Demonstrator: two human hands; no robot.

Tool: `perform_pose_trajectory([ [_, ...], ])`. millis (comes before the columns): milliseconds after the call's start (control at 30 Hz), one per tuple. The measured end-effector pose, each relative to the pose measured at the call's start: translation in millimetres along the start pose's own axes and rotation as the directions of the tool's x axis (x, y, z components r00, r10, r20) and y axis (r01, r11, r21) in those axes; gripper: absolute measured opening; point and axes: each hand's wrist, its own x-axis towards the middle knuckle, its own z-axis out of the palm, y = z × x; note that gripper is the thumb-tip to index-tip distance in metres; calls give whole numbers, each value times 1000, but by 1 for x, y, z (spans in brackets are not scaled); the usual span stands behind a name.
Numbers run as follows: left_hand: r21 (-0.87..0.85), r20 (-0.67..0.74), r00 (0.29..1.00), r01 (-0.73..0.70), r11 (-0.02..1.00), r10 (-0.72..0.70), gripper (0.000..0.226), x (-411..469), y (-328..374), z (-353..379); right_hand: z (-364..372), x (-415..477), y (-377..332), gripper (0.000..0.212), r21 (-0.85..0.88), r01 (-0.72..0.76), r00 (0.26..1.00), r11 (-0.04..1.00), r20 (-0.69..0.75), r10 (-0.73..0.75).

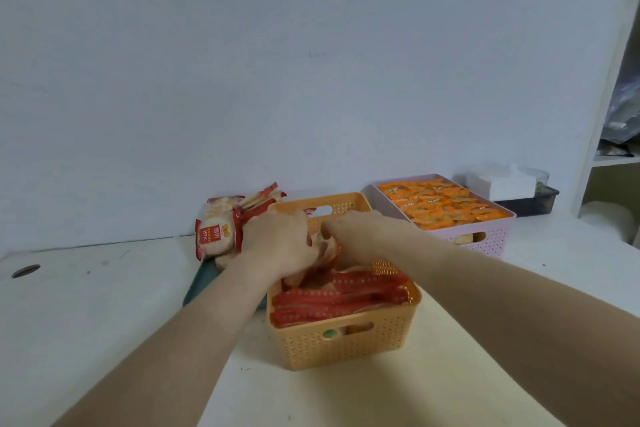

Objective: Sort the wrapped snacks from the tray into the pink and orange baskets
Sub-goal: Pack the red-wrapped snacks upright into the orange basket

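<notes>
Meeting over the far half of the orange basket (346,350), the left hand (277,243) and right hand (360,239) both close on one wrapped snack (327,253), a crinkled clear pack with a red serrated edge. The fingers of each hand are curled downward and bunched together around the wrapper. The fingertips are buried in the plastic, so which ones pinch cannot be told. The basket is a rectangular plastic tub with rounded corners, a woven-look perforated wall and an oval handle slot. It sits on the white table (104,322) and is packed with red-edged packs (339,298) lying flat in overlapping rows, their zigzag seams glossy. Just behind it to the right stands the pink basket (485,239) of the same perforated make, filled to the rim with shiny orange packets (446,204) laid in neat slanted rows. To the left, touching the orange basket's side, a dark green flat tray (204,281) carries a pile of snacks (218,232): round pale crackers in clear film with red labels, and thin stick packs fanning upward. Farther right sits a black tub (530,201) holding a white block (498,184), beside a white shelf (609,159). A round hole (26,270) pierces the tabletop at far left.
</notes>
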Motion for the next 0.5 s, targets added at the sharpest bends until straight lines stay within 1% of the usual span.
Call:
perform_pose_trajectory([
  [67,-52,-34,999,-10,999,8,37,0,-3,3,7,15,2,63,31,-8,1000,999,27,7],
  [100,-95,-37,999,-19,995,15,32,0,-6,4,11,21,2,66,63,-19,999,998,39,17],
  [133,-141,-34,999,-26,990,21,28,0,-8,6,15,26,1,64,93,-38,999,995,27,36],
  [167,-180,-32,999,-34,983,28,26,-1,-10,7,20,30,1,56,102,-57,998,993,-13,59],
  [267,-242,-30,999,-37,970,31,32,-1,-14,6,26,36,-2,37,50,-110,974,993,-192,118],
  [333,-244,-45,999,-27,969,16,26,-2,-15,5,19,33,0,28,29,-107,937,994,-331,111],
  [367,-249,-65,998,-21,968,5,24,-3,-16,4,12,30,2,26,56,-102,911,993,-395,116],
  [400,-261,-86,996,-13,965,-10,24,-4,-16,3,5,25,6,26,133,-100,883,986,-445,149],
  [433,-278,-116,993,-7,960,-27,28,-6,-17,0,-2,19,10,25,247,-97,859,964,-468,207],
  [500,-314,-187,980,6,949,-68,34,-9,-22,-8,-14,7,21,22,473,-85,823,877,-463,329],
])
